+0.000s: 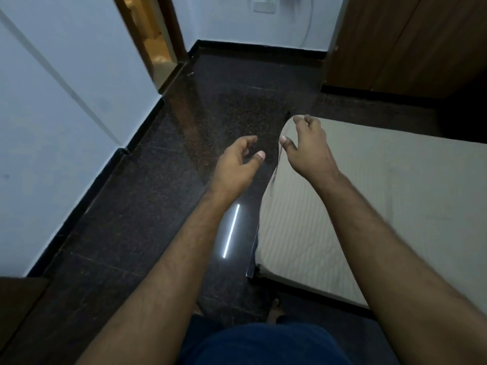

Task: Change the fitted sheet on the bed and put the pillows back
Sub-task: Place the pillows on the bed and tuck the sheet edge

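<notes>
Here, bare mattress [382,180] cut off right, left hand [237,160] loose, right hand [307,146] fingers curled, grip unclear.

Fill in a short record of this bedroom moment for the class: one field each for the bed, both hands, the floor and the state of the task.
bed: mattress with pale cover, no pillows in view
left hand: over the floor, fingers loosely curled, holding nothing
right hand: over the mattress corner, fingers curled; any grip on fabric unclear
floor: dark, polished, reflecting a light
task state: pillows not yet back
</notes>
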Demonstrator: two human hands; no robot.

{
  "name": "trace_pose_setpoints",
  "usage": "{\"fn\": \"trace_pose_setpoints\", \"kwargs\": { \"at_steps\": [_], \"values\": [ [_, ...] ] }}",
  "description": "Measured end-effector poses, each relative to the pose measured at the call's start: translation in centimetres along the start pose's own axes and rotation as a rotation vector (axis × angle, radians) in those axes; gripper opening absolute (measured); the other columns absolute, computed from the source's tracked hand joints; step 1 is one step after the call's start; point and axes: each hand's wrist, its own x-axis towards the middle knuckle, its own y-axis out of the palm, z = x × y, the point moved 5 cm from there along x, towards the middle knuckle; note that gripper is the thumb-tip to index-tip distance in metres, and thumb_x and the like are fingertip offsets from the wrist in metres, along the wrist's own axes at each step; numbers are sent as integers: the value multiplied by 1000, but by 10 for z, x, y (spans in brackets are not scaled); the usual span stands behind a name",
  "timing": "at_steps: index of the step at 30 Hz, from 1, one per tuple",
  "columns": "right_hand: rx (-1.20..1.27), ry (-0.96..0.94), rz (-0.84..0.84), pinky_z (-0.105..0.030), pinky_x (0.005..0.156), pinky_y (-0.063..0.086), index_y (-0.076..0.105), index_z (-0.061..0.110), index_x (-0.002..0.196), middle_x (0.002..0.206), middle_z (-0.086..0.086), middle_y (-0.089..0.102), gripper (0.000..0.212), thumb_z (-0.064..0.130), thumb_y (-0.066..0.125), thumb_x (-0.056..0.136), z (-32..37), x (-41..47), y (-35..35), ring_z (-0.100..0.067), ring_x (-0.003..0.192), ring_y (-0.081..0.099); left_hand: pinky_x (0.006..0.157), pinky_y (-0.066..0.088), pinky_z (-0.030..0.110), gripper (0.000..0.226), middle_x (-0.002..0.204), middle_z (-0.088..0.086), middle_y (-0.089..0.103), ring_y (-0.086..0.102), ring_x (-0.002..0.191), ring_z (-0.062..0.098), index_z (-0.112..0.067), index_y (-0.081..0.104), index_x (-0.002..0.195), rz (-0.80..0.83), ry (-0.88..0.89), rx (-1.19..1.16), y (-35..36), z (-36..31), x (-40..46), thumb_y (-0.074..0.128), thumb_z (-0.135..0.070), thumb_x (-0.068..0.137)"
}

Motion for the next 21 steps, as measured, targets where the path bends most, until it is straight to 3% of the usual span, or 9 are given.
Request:
{"fn": "trace_pose_setpoints", "kwargs": {
  "at_steps": [6,13,15,21],
  "values": [
    [-71,139,-72,-45,114,35,31,16,156,160,-10,29,60,38,52,104,17,30,16,-29,145,31,111,46,36,43,140,-1,60,55,131,14,-15,57,140,203,68,-40,-16,25,84,65,-21,98],
    [10,393,-224,-48,114,36,35,13,154,155,-14,33,60,38,53,103,38,33,33,-33,141,34,105,51,43,54,119,4,71,66,115,17,-16,63,133,459,148,-9,-40,37,153,65,-39,85],
    [23,457,-277,-48,114,36,35,13,154,156,-13,33,60,38,53,103,41,23,31,-32,142,34,104,52,44,55,123,3,70,66,115,18,-16,63,133,530,172,-18,-36,35,161,65,-42,85],
    [-4,654,-409,-46,114,36,37,13,154,155,-12,34,58,38,53,103,23,-11,10,-30,142,35,110,48,41,38,138,-4,61,57,127,17,-16,59,136,766,278,-23,8,14,168,65,-21,99]
  ]
}}
